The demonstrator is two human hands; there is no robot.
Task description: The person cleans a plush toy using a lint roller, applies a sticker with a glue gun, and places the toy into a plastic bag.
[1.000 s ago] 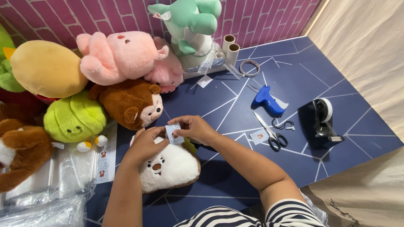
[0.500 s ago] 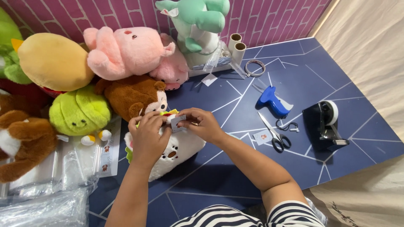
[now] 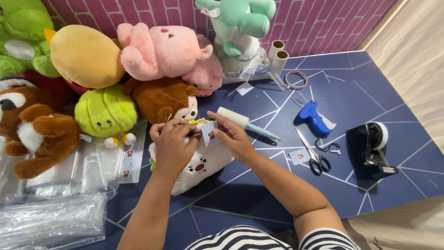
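Left hand (image 3: 170,141) and right hand (image 3: 232,135): fingers pinched shut on small paper tag (image 3: 209,133), held over white plush toy (image 3: 199,164) on desk (image 3: 351,92), near centre. Step judged: tag attachment. Next move needs steady alignment; scissors (image 3: 313,155) right.

Single head view, looking steeply down, close over blue table (image 3: 351,92).

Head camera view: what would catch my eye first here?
Probably the heap of plush toys along the pink brick wall, above all the pink plush and the lime-green one. At the centre, the left hand and right hand hold a small paper tag over a white plush. To the right lie a blue tagging gun and scissors.
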